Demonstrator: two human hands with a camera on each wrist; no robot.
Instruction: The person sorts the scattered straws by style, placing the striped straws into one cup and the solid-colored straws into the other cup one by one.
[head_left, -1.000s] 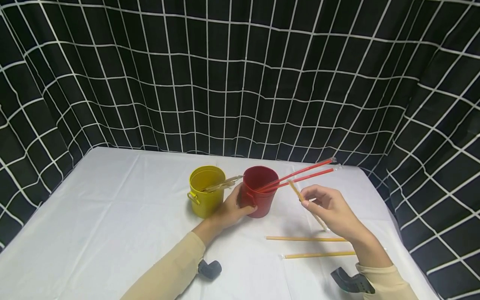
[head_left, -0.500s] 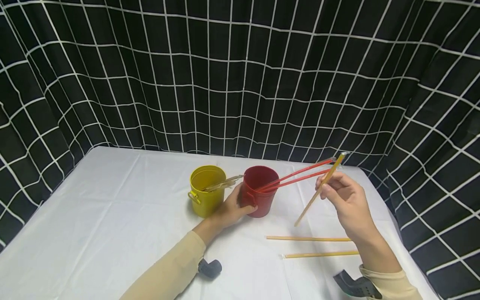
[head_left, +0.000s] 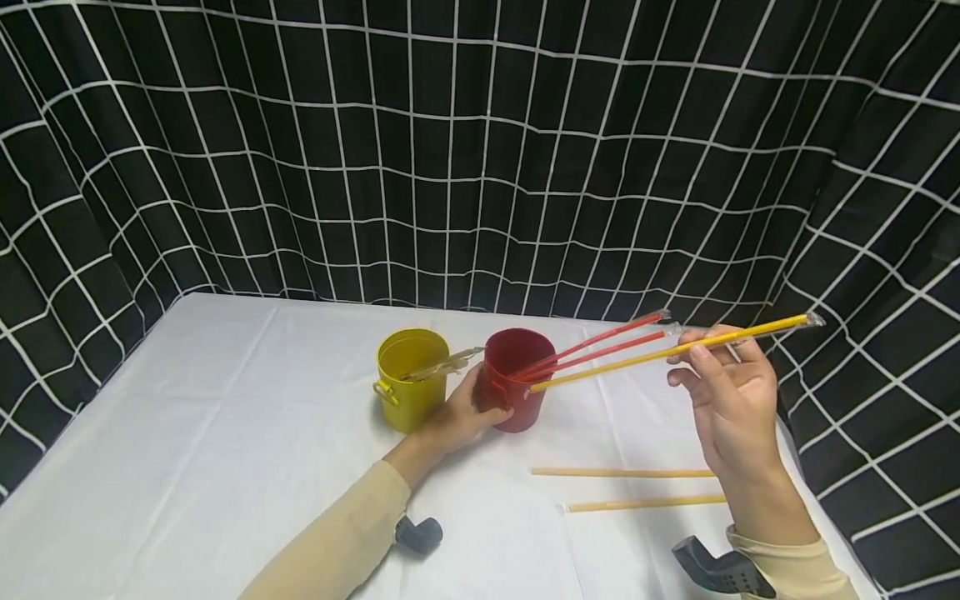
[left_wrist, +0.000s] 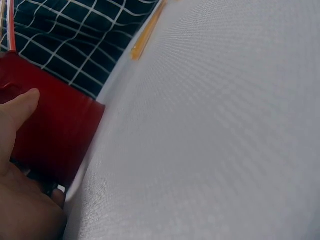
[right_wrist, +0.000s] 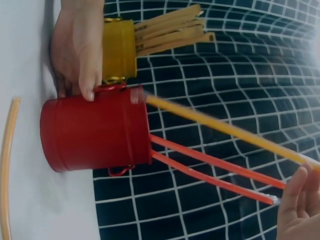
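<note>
My left hand [head_left: 461, 415] grips a small red metal bucket [head_left: 529, 407] by its side, thumb near the handle lug. Two red wrapped drinking straws [head_left: 609, 337] lean out of the bucket toward the right. With thumb and fingertips, my right hand [head_left: 735, 396] pinches a yellow drinking straw [head_left: 757, 327] in a clear wrapper. This straw slants down to the left, and its lower end overlaps the bucket's rim in the head view. In the right wrist view, that end is right at the rim of the red bucket [right_wrist: 95, 132], above the red straws [right_wrist: 215, 162].
A yellow bucket [head_left: 414, 406] holding several tan flat sticks [right_wrist: 172, 30] stands left of the red one. Two more yellow straws [head_left: 622, 472] lie on the white tablecloth [head_left: 225, 467] at the front right. Behind the table hangs a black curtain [head_left: 450, 150] with white grid lines.
My right hand has moved right and turned the yellow straw from steeply slanted to nearly level, its lower end swinging left to the red bucket's rim. My left hand keeps its grip in place.
</note>
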